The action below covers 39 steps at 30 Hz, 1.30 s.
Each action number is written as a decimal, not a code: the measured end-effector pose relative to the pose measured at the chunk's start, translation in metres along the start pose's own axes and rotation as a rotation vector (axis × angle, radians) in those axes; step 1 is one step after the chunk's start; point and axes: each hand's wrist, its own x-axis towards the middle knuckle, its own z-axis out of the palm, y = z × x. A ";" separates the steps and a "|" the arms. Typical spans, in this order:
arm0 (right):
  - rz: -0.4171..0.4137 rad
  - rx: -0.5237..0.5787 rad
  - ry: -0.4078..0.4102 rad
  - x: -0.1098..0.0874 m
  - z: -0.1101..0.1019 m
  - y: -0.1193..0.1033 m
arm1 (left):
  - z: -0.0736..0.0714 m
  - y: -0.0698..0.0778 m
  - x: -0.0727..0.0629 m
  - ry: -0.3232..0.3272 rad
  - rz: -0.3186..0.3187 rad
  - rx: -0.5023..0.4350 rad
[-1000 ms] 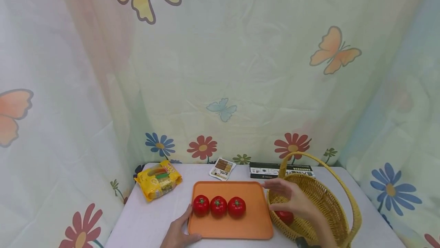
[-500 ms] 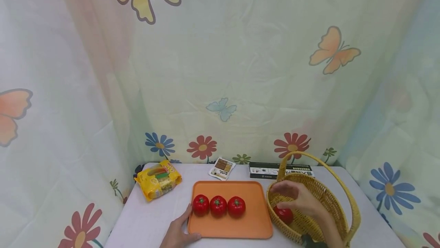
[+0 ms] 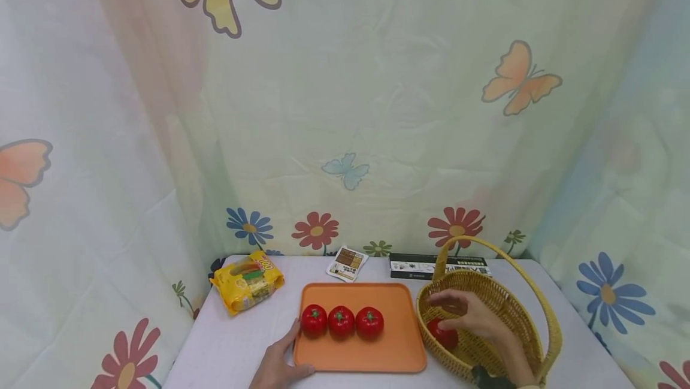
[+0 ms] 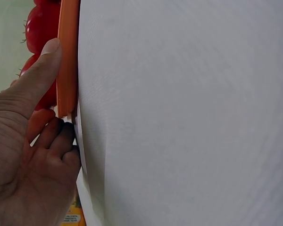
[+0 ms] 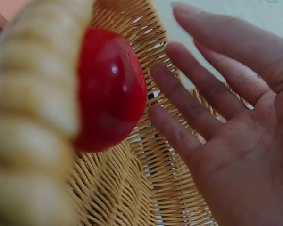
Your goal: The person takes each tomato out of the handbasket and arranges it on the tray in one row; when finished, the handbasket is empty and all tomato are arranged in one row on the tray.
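Observation:
My left hand (image 3: 277,365) holds the near left corner of an orange tray (image 3: 399,341). In the left wrist view its thumb lies along the tray's edge while the other fingers bend at the corner. Three red tomatoes (image 3: 341,322) with green stems stand in a row on the tray. My right hand (image 3: 474,316) hovers over a yellow wicker basket (image 3: 525,323) with thumb and fingers spread. Below it, inside the basket, lies another red tomato (image 3: 449,339). The right wrist view shows a gap between the fingers and this tomato (image 5: 111,89).
The basket's tall arched handle (image 3: 539,293) rises beside the right forearm. A yellow snack packet (image 3: 248,284) lies at the left. Toward the back are a small white and brown sachet (image 3: 347,264) and a long black and white box (image 3: 412,267), partly behind the basket.
My right hand has moved right, from the tray's far right corner to above the tomato in the basket. The left hand and the three tomatoes on the tray have stayed put.

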 end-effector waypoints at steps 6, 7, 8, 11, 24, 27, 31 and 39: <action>0.027 -0.021 -0.007 0.001 0.000 0.006 | 0.000 -0.001 -0.001 0.005 0.008 0.003; 0.028 -0.023 -0.011 0.001 0.000 0.006 | 0.000 -0.001 -0.001 0.006 0.009 0.002; 0.028 -0.024 -0.017 0.001 0.000 0.005 | 0.000 -0.001 -0.001 0.008 0.008 0.006; 0.036 -0.050 -0.038 0.001 -0.001 0.005 | 0.000 -0.001 0.000 0.010 0.008 0.013; 0.155 -0.101 -0.145 -0.001 -0.008 -0.008 | 0.001 0.000 0.003 0.013 -0.004 0.016; 0.171 -0.074 -0.162 0.001 -0.010 -0.010 | 0.002 0.000 0.002 0.010 -0.011 0.009; 0.167 -0.047 -0.193 0.003 -0.013 -0.008 | 0.002 0.000 0.002 0.015 -0.009 0.008; 0.162 -0.072 -0.233 0.009 -0.018 0.007 | 0.002 0.000 0.001 0.012 -0.020 0.007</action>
